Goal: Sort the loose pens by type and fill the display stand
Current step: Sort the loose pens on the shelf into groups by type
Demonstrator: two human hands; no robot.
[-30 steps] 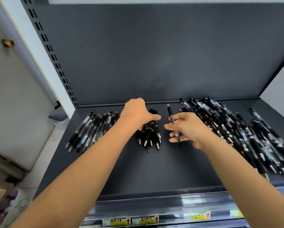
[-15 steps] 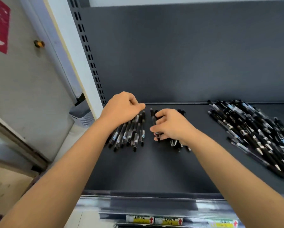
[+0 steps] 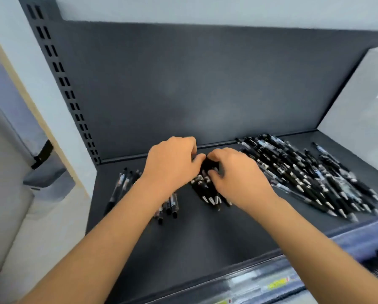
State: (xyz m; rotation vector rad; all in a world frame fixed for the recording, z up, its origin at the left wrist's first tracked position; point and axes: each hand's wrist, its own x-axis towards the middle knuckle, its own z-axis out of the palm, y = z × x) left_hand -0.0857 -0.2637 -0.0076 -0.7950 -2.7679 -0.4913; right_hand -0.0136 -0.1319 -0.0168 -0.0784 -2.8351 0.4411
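Your left hand (image 3: pixel 172 163) has crossed from the left row (image 3: pixel 171 204) to join your right hand (image 3: pixel 238 176) on the middle bundle of black pens (image 3: pixel 207 189), both curled round its far end. Tips point toward you; the loose pile (image 3: pixel 304 172) lies nearer your right hand.

Retail shop fixture: a dark metal display shelf (image 3: pixel 183 249) with a slotted upright (image 3: pixel 62 82) far left of the fingers (image 3: pixel 216 154), a strip of yellow labels (image 3: pixel 276 284) on the front edge nearer than the fingers, and many like black pens (image 3: pixel 304 172) under and right of them.
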